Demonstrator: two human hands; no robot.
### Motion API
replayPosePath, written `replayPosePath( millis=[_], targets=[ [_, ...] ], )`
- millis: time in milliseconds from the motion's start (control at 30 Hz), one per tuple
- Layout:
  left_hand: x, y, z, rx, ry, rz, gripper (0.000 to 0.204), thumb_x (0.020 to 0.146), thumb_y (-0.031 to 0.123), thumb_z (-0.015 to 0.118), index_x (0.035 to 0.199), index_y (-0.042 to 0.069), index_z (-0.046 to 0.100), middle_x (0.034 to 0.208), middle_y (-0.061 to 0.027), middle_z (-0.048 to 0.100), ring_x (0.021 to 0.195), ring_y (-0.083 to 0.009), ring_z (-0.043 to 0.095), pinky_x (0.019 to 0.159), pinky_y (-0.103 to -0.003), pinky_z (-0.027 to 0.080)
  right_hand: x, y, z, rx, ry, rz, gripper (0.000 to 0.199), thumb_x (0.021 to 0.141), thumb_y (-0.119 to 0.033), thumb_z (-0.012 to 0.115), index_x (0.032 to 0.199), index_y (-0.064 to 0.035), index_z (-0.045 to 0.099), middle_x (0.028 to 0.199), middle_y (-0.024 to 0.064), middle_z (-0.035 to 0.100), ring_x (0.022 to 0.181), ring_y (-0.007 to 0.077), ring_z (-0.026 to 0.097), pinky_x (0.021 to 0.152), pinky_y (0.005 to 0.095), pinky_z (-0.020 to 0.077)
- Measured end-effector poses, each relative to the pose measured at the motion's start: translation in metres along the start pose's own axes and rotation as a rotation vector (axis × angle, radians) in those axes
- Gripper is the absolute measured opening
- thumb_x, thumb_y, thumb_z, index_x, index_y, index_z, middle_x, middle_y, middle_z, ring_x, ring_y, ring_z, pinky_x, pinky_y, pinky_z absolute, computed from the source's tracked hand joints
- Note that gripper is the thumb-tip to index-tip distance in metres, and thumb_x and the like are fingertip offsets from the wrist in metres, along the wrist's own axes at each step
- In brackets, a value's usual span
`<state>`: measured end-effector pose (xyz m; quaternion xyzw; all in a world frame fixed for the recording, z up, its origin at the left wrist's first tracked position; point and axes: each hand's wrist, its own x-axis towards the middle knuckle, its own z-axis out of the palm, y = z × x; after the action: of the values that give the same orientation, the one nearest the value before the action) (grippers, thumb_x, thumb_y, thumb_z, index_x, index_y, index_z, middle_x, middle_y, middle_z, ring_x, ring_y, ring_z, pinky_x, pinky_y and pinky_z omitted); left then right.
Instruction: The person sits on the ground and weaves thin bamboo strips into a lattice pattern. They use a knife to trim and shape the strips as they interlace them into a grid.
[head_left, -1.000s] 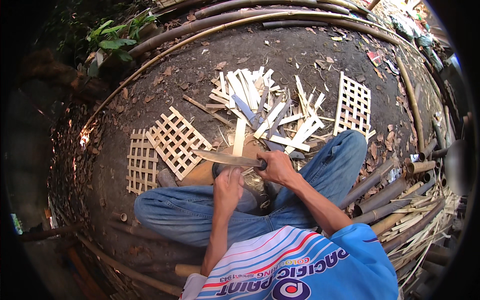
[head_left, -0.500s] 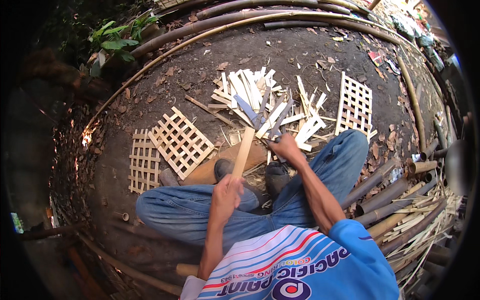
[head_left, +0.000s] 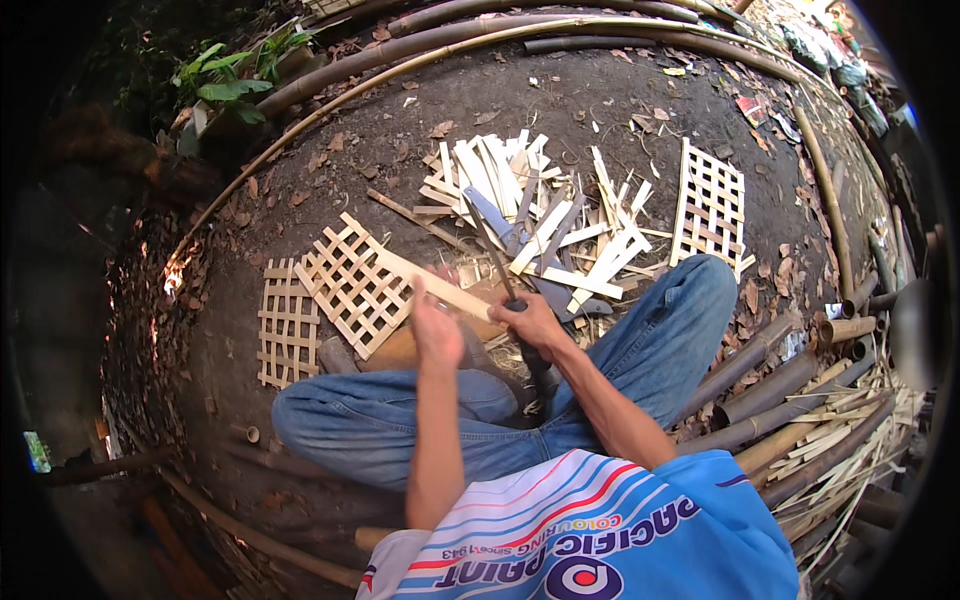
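Near the middle of the frame, the right hand (head_left: 532, 320) was wrapped tight around the knife (head_left: 500, 266), with one end of the pale flat strip (head_left: 448, 292) up against its fingers. The left hand (head_left: 437, 335) was at the strip too, but it was blurry, so its grip could not be told. Three woven pieces looked nearly done: a narrow panel (head_left: 287, 322) and a tilted panel (head_left: 358, 287) at the left, and a tall panel (head_left: 708, 205) at the upper right. The strip was not woven yet, and many loose sticks (head_left: 500, 175) at the upper middle seemed left over to use.
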<state>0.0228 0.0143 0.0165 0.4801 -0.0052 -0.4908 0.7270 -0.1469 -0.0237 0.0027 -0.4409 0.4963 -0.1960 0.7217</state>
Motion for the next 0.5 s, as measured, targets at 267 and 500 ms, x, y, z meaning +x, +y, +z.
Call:
replayPosePath(
  millis=[267, 500],
  targets=[
    [0.013, 0.057, 0.005, 0.516, 0.025, 0.148, 0.039, 0.102, 0.025, 0.058, 0.122, -0.008, 0.062, 0.115, -0.0196, 0.069, 0.089, -0.0243, 0.071, 0.082, -0.035, 0.062, 0.022, 0.002, -0.007, -0.260, 0.142, 0.008, 0.036, 0.086, -0.036, 0.075, 0.091, -0.0010, 0.071, 0.073, 0.0076, 0.067, 0.056, 0.0111, 0.062, 0.055, 0.0276, 0.0497],
    [0.039, -0.006, -0.029, 0.537, 0.272, 0.185, 0.044, 0.101, 0.032, 0.058, 0.121, -0.007, 0.063, 0.097, -0.0179, 0.067, 0.086, -0.0312, 0.072, 0.079, -0.037, 0.062, 0.017, 0.058, 0.006, -0.552, 0.151, -0.072, 0.046, 0.085, -0.032, 0.068, 0.101, 0.0103, 0.061, 0.090, 0.0296, 0.068, 0.088, 0.0416, 0.068, 0.078, 0.0461, 0.0529]
  ],
)
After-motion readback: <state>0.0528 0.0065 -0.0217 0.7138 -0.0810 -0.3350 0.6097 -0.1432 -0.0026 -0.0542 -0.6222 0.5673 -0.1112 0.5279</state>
